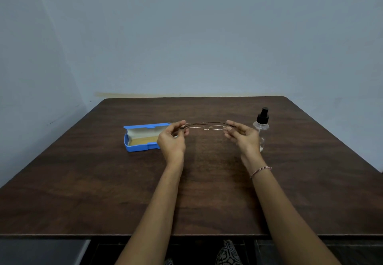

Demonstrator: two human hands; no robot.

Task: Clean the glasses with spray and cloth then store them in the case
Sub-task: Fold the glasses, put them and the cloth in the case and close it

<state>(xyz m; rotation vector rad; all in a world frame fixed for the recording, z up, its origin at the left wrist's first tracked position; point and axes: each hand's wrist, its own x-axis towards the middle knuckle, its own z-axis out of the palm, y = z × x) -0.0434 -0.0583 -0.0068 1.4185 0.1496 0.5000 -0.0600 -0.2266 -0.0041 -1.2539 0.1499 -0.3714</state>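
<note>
- L hand [173, 139], R hand [245, 137]: bare.
- Both forearms [159, 202] bare down to bottom edge of view.
- R wrist: thin bracelet [260, 171], pink + white beads.
- Lap: black/white patterned garment [228, 252], only partly in view.

**Dark wood table set against a bare blue-grey wall**

A dark brown table [103, 192] with a wood-grain top and rounded far corners fills the lower half of the view. Its far edge sits close to a plain blue-grey wall [186, 36]. A faint yellowish stain [145, 94] runs along the wall just above the table's back edge, and small dark marks [49, 122] dot the wall at left. A thin pink-and-white beaded bracelet [260, 171] shows above the tabletop, right of centre. Below the near edge, black-and-white patterned fabric [228, 252] is visible over a dark floor [290, 252], with a pale grey surface [41, 252] at lower left.
</note>
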